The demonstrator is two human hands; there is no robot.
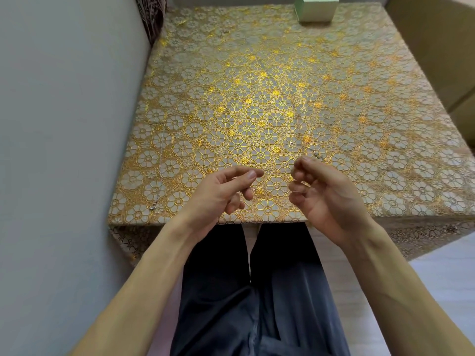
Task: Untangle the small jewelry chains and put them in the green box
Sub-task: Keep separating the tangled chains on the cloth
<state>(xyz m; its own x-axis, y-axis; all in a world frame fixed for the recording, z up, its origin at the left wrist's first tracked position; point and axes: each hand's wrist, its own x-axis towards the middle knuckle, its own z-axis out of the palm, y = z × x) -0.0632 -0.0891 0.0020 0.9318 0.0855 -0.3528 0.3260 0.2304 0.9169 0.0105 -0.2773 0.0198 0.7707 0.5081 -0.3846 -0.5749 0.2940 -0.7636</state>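
Both hands over near tabletop (pixel 270 73) edge: left hand (pixel 221 194) loosely curled, holding nothing; right hand (pixel 321 194) pinching thin chain (pixel 314 152). Gold floral cloth; green box (pixel 317 9) far edge; grey wall (pixel 64 98) left.

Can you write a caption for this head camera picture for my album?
Two hands work a thin chain over a gold flowered table, green box waiting beyond.
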